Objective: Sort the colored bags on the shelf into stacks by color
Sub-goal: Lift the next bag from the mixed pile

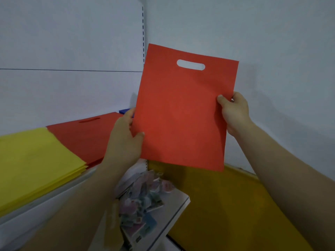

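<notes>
I hold a flat red bag (pixel 183 109) with an oval handle cut-out upright in front of the white wall corner. My left hand (pixel 125 138) pinches its left edge, thumb on the front. My right hand (pixel 233 111) pinches its right edge the same way. On the white shelf (pixel 45 201) at left lie a stack of yellow bags (pixel 34 162) and, beside it toward the corner, a stack of red bags (pixel 85 136). A sliver of blue bag (pixel 125 111) shows behind the red stack. More yellow bags (pixel 232 205) lie on the shelf at lower right.
A lower white shelf (pixel 179 201) between my arms carries several small pastel-coloured packets (pixel 143 200). A slotted shelf upright (pixel 143 33) runs down the wall corner. White back panels close off the left and right sides.
</notes>
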